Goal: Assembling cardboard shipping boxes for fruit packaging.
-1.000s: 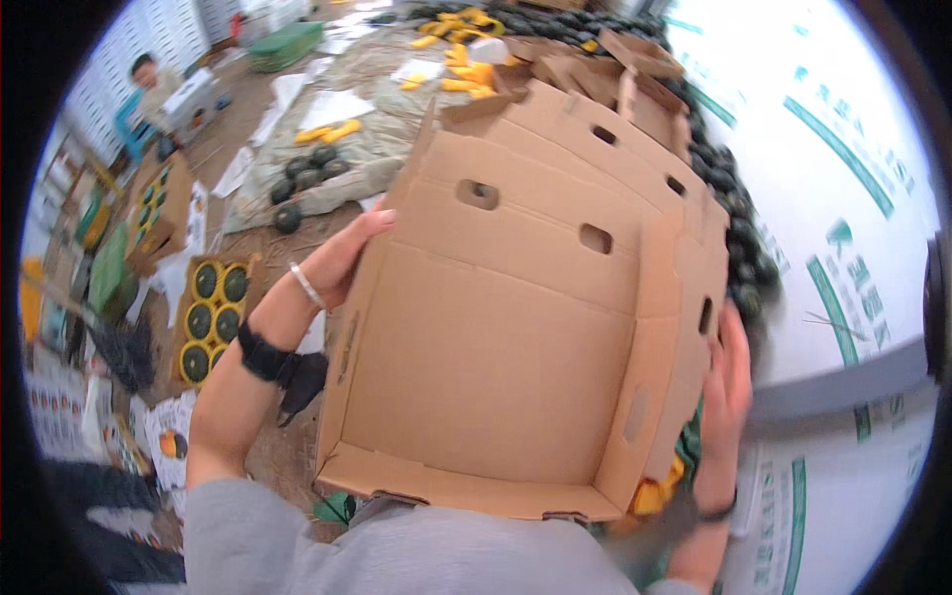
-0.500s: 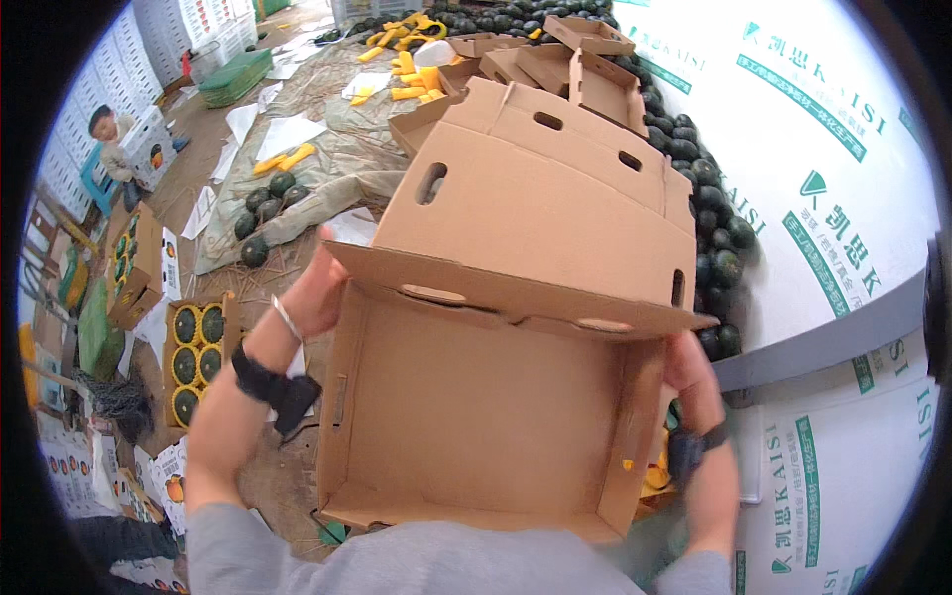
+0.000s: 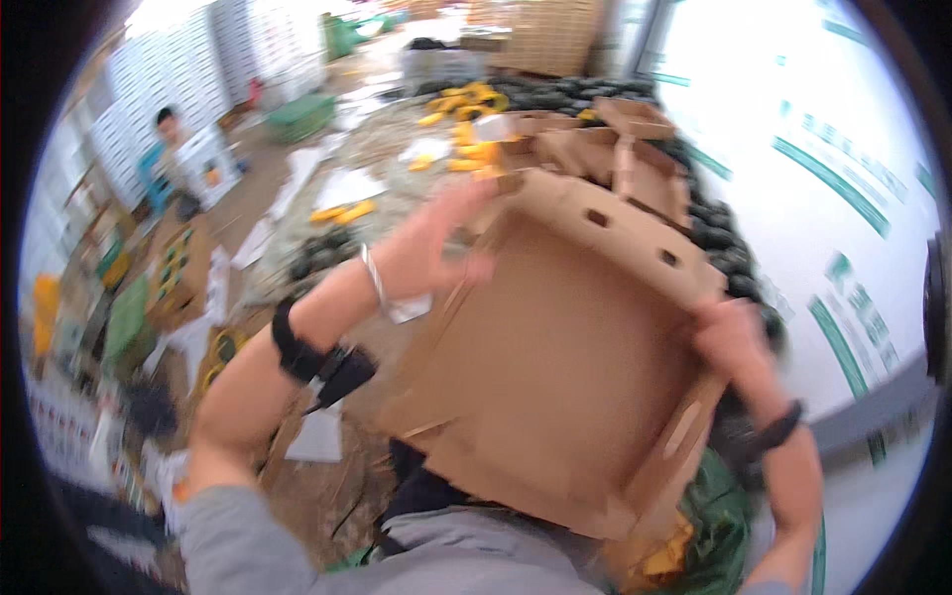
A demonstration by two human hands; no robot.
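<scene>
A brown cardboard tray box (image 3: 565,367) lies tilted in front of me, its inside facing me and a far wall with oval hand holes folded up. My right hand (image 3: 734,337) is closed on the box's right edge near the far corner. At the far left corner, my left hand (image 3: 436,243) has its thumb and fingers spread apart, slightly blurred by motion. The near left flap stands loose from the wall beside it. A silver bracelet (image 3: 373,280) and a black strap are on my left wrist; another black strap is on the right one.
More cardboard trays (image 3: 650,183) lie beyond the box. Dark green squashes (image 3: 719,233) line the white wall panel (image 3: 813,119). Yellow foam sleeves (image 3: 476,154) lie on a ground sheet. A seated person (image 3: 178,144) holds a white carton at the left.
My left hand has left the box's side and opened at its far left corner. The right hand has moved up and farther along the right edge. The box is turned and tilted.
</scene>
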